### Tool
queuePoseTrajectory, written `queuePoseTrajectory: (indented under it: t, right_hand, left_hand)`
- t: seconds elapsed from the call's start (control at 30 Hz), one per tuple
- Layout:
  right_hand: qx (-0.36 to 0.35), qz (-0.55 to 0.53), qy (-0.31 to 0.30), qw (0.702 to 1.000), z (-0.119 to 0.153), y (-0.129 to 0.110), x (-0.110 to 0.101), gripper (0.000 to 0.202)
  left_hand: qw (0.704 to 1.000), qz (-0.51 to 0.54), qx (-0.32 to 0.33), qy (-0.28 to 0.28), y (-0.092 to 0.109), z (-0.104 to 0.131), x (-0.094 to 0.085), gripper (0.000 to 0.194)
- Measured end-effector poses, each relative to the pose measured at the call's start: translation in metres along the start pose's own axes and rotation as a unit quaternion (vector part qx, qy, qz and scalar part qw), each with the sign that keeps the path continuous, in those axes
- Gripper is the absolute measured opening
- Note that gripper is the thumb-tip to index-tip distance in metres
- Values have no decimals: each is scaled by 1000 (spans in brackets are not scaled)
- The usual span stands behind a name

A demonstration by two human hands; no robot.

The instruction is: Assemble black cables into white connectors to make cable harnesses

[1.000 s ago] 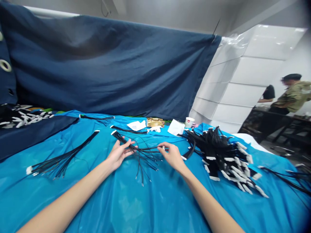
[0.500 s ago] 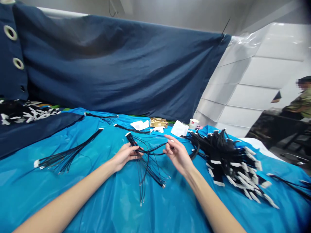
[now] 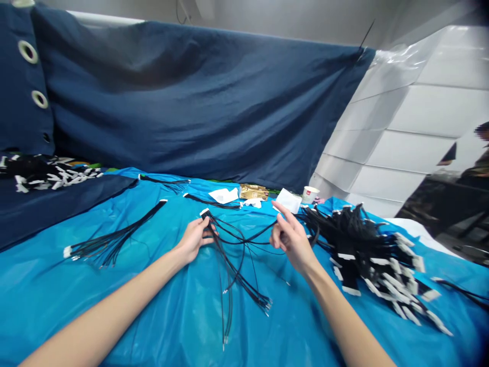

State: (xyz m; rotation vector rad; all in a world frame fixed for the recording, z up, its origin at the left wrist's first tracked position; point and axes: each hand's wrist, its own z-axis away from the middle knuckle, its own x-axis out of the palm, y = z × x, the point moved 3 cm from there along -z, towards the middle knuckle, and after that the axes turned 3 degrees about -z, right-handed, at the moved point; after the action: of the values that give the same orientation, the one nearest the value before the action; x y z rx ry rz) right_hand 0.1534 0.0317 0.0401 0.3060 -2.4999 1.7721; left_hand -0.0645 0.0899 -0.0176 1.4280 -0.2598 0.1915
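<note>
A black wire harness (image 3: pixel 244 281) with a white connector at its top end hangs above the blue sheet. My left hand (image 3: pixel 194 240) is closed around it just below the connector, thumb on top. Its loose wires fan downward, ending in small bare metal tips. To the right, my right hand (image 3: pixel 293 243) has its index finger stretched out and the other fingers curled. A few of the harness's wires run across to those curled fingers, which grip them; the wire ends there are hidden.
A large pile of black harnesses (image 3: pixel 355 244) with white connectors lies at the right. Single harnesses (image 3: pixel 126 232) lie left and behind. Papers (image 3: pixel 224 195), a gold packet (image 3: pixel 253 191) and a paper cup (image 3: pixel 310 194) stand at the back, before a dark blue curtain (image 3: pixel 183 107).
My right hand has shifted right, drawing the held wires out from the others. My left hand now grips closer to the connector. The whole view has swung slightly left.
</note>
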Motion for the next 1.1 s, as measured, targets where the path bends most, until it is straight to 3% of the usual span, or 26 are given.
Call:
queuePoseTrajectory:
  t: [0.07,0.2,0.33,0.43,0.63,0.73,0.9,1.0,1.1]
  right_hand:
    - [5,45,-5,999,-1,-1,-5,58]
    - [25,136,-79,987,1,-1,-5,49]
    - [-20,279,-132,951,9,2,7,31]
    - [-83,399,-195,892,17,10,20,20]
    - [-154,572,-290,752,27,28,32,28]
    - [-166,626,-301,701,29,34,36,27]
    - [-158,688,-295,644,29,39,39,22]
    - [-150,719,-271,622,27,41,35,20]
    - [-151,729,-250,619,25,40,31,22]
  left_hand:
    - [1000,-13,20,9,4,0,-2,17]
    - [997,-15,73,35,19,0,-6,16]
    - [992,-12,112,64,35,-5,-15,15]
    - [989,-16,123,87,44,-10,-26,12]
    - [989,-75,101,75,41,-14,-34,16]
    - [988,-118,88,56,38,-14,-33,22]
    - [986,-150,66,39,38,-13,-34,19]
    - [985,-164,48,1,39,-10,-32,31]
    - [980,-191,50,-41,39,-8,-30,51]
